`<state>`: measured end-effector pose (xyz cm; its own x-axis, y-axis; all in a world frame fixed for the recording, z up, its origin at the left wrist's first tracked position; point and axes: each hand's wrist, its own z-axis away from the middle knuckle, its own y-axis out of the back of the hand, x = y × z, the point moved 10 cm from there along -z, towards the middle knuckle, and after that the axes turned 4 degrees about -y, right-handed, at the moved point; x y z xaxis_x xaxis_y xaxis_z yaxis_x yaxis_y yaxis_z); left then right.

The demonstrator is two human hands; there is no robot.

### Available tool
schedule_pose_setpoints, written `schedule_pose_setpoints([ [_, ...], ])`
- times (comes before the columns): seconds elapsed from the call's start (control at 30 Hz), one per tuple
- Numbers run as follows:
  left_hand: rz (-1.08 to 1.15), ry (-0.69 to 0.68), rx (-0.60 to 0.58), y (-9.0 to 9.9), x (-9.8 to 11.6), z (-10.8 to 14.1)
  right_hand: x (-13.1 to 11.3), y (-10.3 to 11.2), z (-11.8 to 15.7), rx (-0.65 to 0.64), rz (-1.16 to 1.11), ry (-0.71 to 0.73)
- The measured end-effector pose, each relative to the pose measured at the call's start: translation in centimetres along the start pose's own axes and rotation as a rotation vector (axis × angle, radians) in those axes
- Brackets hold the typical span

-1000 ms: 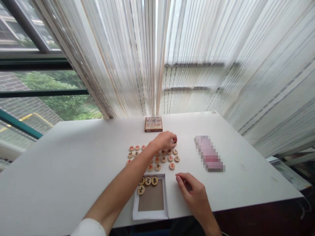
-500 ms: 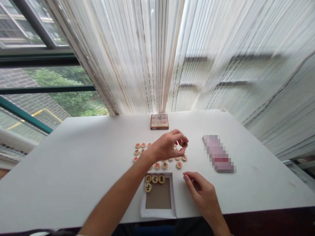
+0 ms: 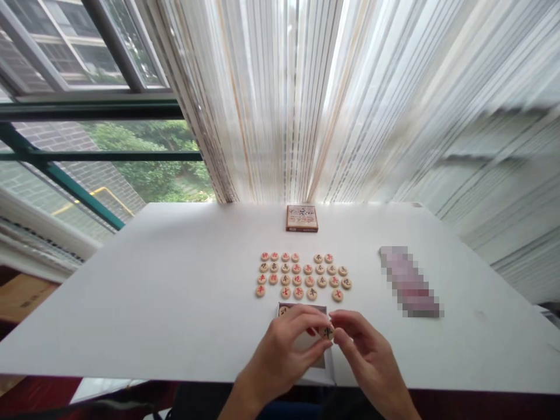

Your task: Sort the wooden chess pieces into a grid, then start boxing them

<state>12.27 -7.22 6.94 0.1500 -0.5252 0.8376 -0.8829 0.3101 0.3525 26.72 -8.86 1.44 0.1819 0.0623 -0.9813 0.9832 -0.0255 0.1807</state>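
Between thumb and fingers my left hand [image 3: 280, 350] pinches a round wooden Chinese chess piece [image 3: 327, 332] with a black character. The piece is above the right part of an open white box [image 3: 329, 370], which both hands largely cover. My right hand [image 3: 371, 353] is just right of the piece, thumb and fingers apart; whether a fingertip touches the piece I cannot tell. In the box's far left corner one Chinese chess piece [image 3: 283, 311] shows in part. Beyond the box, pieces with red or black characters lie in rows, among them a black-marked piece [image 3: 311, 293] and a red-marked piece [image 3: 337, 295].
A flat printed box [image 3: 301, 219] lies near the far edge of the white table [image 3: 196, 291]. To the right is a blurred-out pinkish object [image 3: 411, 283]. String curtains [image 3: 271, 105] hang behind the table, with a window at the left.
My left hand has drawn back from the rows of pieces to above the white box, still pinching the black-marked piece. My right hand is now close beside it. The view has shifted.
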Motion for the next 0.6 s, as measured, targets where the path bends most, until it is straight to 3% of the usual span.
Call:
schedule_pose_setpoints([
  [0.17,-0.070,-0.050,0.040,0.5,0.3,1.6,-0.2,-2.1,-0.2,-0.065,-0.132,-0.040],
  [0.43,-0.330,0.028,0.110,4.9,-3.0,5.0,2.1,1.4,-1.1,0.110,-0.130,-0.001],
  [0.6,-0.379,0.118,0.145,6.0,-5.0,6.7,4.1,2.0,-0.9,0.151,-0.201,-0.002],
])
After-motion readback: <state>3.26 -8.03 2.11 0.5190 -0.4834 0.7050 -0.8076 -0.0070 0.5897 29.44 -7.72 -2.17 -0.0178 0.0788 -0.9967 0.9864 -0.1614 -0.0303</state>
